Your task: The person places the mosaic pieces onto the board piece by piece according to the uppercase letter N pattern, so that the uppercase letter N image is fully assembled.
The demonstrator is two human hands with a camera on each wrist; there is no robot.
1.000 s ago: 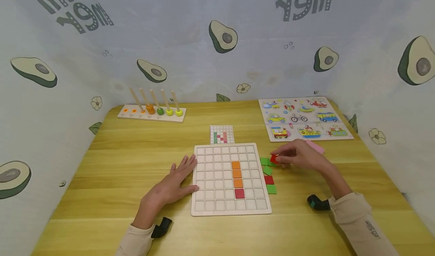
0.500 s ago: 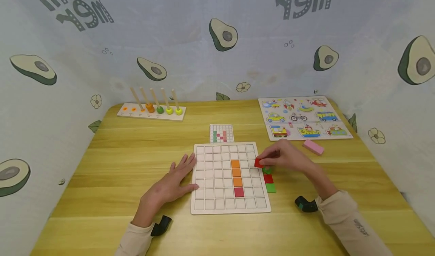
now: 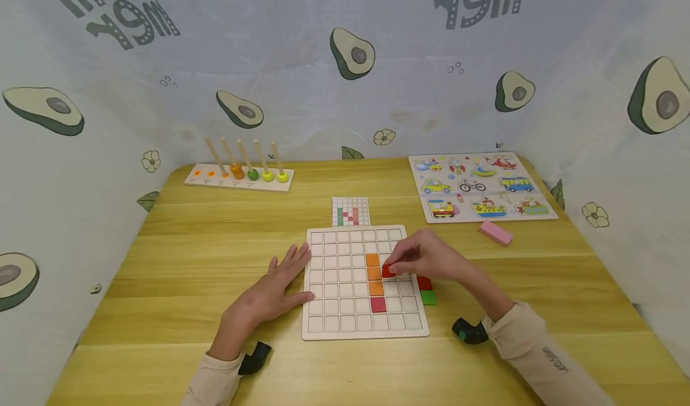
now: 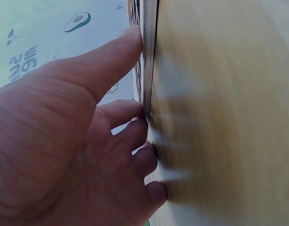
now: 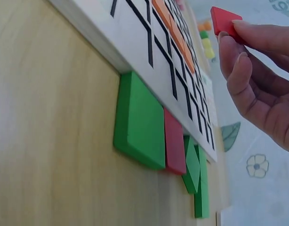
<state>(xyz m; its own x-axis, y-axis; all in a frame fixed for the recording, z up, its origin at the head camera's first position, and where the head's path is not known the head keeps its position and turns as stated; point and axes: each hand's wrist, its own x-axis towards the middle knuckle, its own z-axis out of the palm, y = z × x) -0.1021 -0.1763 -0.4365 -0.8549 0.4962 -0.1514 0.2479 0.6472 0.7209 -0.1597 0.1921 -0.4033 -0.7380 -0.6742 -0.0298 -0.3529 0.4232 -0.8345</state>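
A white grid board (image 3: 331, 298) lies on the table, with a column of orange tiles (image 3: 375, 288) and a crimson tile (image 3: 378, 305) below them. My right hand (image 3: 431, 256) pinches a red square tile (image 5: 225, 21) between thumb and fingertip, above the board just right of the orange column. My left hand (image 3: 269, 292) lies with fingers spread, its thumb and fingertips touching the board's left edge. Along the right edge sit a green tile (image 5: 144, 125), a red tile (image 5: 173, 146) and more green ones, partly hidden by my right hand in the head view.
A small pattern card (image 3: 350, 212) lies behind the board. At back left stands a peg stacker (image 3: 237, 178) with colored rings. A vehicle puzzle board (image 3: 482, 187) lies at back right, a pink block (image 3: 496, 233) in front of it.
My right hand has carried the red tile leftward from the loose tiles over the right edge of the grid board. My left hand has stayed at the board's left edge.
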